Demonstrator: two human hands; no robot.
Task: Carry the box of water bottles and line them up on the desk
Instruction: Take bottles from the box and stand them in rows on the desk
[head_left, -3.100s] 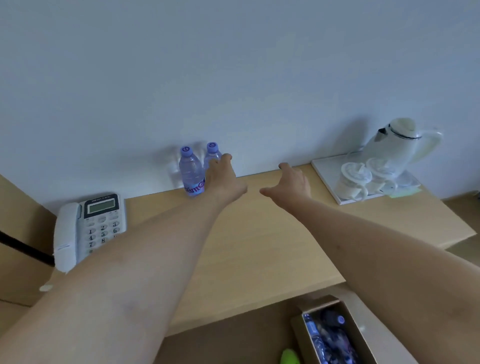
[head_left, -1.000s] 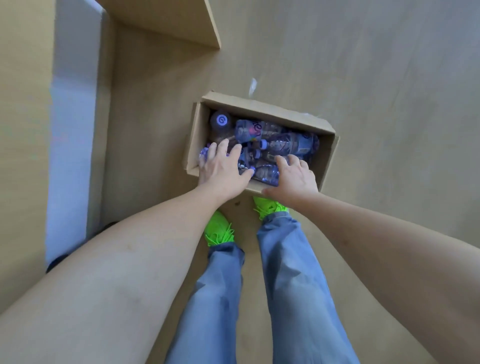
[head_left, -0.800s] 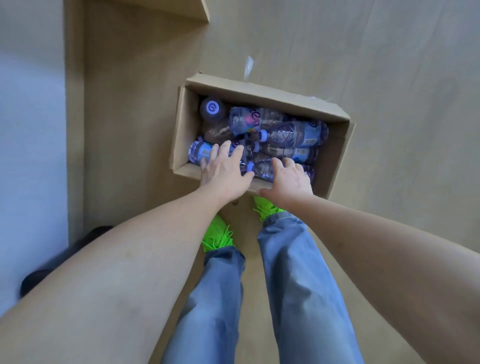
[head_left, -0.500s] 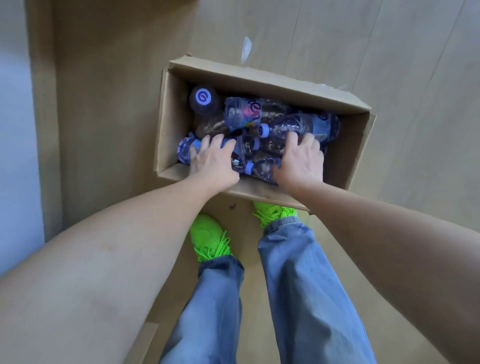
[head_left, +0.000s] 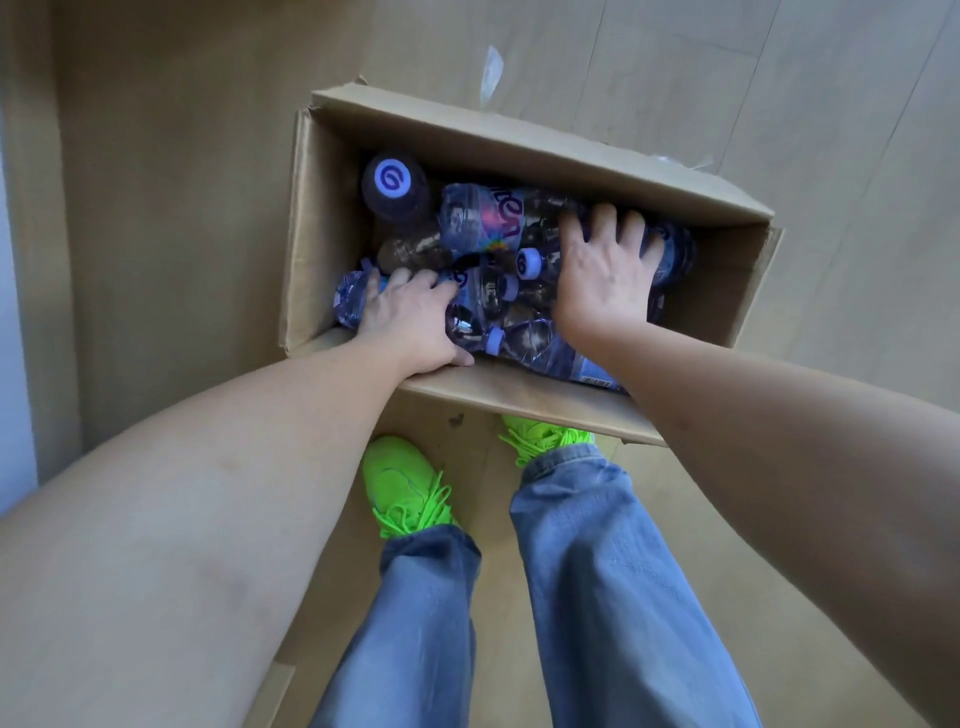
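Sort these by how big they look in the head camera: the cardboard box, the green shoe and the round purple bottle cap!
1. cardboard box
2. green shoe
3. purple bottle cap

The shoe is nearer the camera than the cap, so it may look bigger than it really is.

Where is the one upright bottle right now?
Head view: the upright bottle stands in the box's far-left corner, beyond the left hand, beside the lying bottles.
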